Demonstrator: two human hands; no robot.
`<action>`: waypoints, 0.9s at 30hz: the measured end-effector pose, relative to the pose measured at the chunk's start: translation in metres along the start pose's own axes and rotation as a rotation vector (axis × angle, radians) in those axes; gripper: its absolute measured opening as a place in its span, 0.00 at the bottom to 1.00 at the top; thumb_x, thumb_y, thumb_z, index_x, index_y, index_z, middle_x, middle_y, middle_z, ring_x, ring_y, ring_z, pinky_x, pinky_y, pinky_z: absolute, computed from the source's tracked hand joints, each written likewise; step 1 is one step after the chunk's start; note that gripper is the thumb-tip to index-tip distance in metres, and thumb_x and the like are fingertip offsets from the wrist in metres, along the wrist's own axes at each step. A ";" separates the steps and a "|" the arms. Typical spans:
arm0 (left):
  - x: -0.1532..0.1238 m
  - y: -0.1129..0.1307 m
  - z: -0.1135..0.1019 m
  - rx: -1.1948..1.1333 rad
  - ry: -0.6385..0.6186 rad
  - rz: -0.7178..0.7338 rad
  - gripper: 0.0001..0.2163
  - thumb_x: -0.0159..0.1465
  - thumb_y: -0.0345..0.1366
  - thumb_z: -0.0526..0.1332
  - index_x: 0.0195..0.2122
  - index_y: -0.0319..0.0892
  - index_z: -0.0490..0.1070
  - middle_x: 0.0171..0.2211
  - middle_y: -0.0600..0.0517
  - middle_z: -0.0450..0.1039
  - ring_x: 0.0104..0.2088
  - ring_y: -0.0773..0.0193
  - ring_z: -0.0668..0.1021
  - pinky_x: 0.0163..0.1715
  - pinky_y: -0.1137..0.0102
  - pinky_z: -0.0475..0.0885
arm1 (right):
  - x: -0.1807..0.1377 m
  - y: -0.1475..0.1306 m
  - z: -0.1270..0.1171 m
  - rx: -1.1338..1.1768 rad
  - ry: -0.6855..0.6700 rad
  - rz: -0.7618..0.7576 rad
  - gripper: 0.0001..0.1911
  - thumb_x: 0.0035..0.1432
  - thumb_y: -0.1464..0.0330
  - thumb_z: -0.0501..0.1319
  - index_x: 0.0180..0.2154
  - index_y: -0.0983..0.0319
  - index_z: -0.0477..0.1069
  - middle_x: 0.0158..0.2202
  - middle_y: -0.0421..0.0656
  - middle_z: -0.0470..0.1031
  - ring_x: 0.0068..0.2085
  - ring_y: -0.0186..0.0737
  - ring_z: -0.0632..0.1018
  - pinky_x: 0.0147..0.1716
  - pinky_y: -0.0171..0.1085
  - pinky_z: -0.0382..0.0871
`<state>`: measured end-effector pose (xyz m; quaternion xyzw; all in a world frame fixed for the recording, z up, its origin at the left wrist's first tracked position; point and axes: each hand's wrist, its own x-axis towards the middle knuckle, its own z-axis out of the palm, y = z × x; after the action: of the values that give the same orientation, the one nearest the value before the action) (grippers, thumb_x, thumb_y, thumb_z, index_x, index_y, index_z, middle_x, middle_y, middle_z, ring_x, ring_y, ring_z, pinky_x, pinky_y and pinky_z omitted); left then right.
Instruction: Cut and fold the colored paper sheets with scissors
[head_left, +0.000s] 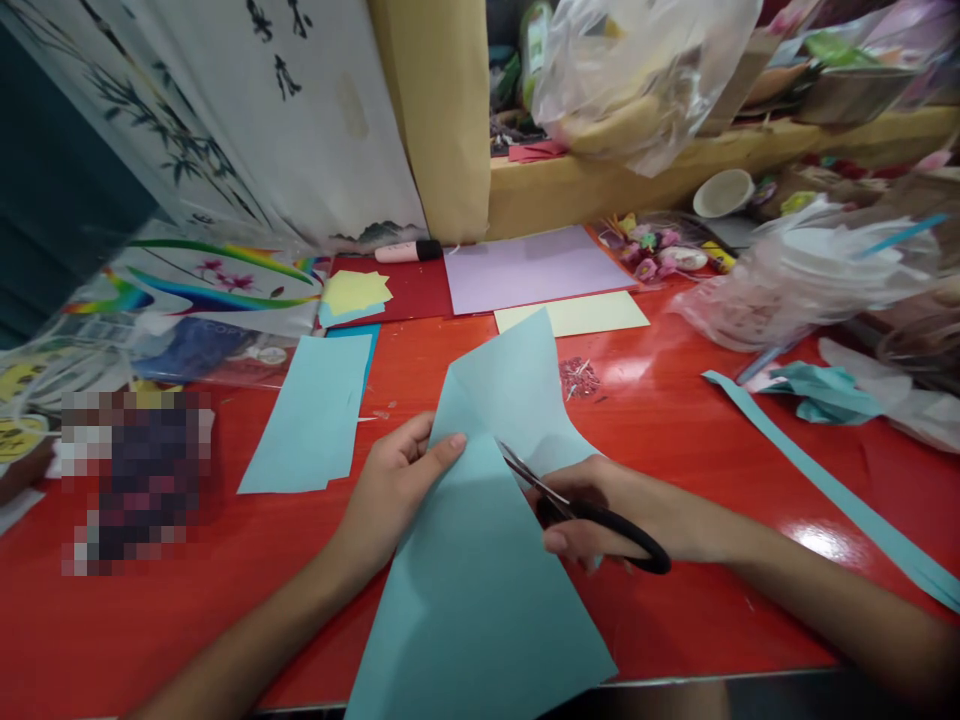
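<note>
Pale turquoise paper (480,590), plain, partly cut, far section bent, black-handled scissors (585,511)

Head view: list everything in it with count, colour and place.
Scissors: one pair, black handles, centre
Working sheet: one, light blue, front centre
Stacked sheets: count unclear, light blue, left
Large sheet: one, lilac, back centre
Paper slip: one, cream, back centre
Jagged paper: count unclear, yellow, back left
Marker: one, pink, black-capped, back
Long strip: one, light blue, right
Tilted cup: one, white, back right
Plastic bags: several, clear, both sides
Bamboo painting: one, white and black, back left
Pixelated patch: one, dark, left
Tabletop: one, red, beneath
Other clutter: uncounted, mixed, both sides
Left hand: one, bare, pinching the working sheet
Right hand: one, bare, on scissors
</note>
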<state>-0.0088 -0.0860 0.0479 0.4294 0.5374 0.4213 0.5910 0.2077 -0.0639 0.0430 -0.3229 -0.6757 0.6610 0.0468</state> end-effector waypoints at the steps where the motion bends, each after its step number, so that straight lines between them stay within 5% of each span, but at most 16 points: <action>1: 0.000 0.000 0.000 -0.002 0.002 0.006 0.15 0.56 0.42 0.62 0.44 0.43 0.71 0.35 0.50 0.76 0.30 0.63 0.76 0.29 0.71 0.71 | 0.000 0.000 -0.001 0.028 -0.026 0.000 0.19 0.55 0.58 0.58 0.40 0.67 0.68 0.26 0.41 0.68 0.25 0.30 0.70 0.20 0.29 0.61; 6: -0.001 -0.001 -0.001 -0.003 0.008 0.013 0.16 0.57 0.43 0.61 0.45 0.44 0.70 0.36 0.50 0.75 0.31 0.62 0.76 0.30 0.70 0.71 | 0.001 0.003 -0.005 0.074 -0.121 0.020 0.19 0.55 0.57 0.58 0.40 0.66 0.68 0.27 0.42 0.69 0.27 0.32 0.72 0.19 0.28 0.61; 13: -0.006 -0.006 0.005 0.102 -0.057 -0.083 0.15 0.56 0.46 0.60 0.41 0.44 0.71 0.29 0.52 0.74 0.26 0.63 0.75 0.24 0.71 0.70 | 0.008 0.006 0.007 0.141 -0.013 0.011 0.15 0.52 0.58 0.60 0.31 0.64 0.65 0.23 0.37 0.65 0.19 0.26 0.67 0.16 0.26 0.61; 27: -0.009 -0.015 0.005 0.233 -0.039 0.014 0.13 0.58 0.47 0.57 0.35 0.44 0.71 0.23 0.53 0.68 0.23 0.65 0.70 0.22 0.73 0.67 | 0.013 0.009 0.028 0.321 0.144 -0.131 0.11 0.50 0.64 0.64 0.31 0.64 0.67 0.19 0.33 0.60 0.17 0.23 0.61 0.14 0.25 0.52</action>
<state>-0.0037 -0.0989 0.0362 0.5069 0.5682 0.3518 0.5445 0.1875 -0.0822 0.0270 -0.3131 -0.5760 0.7311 0.1890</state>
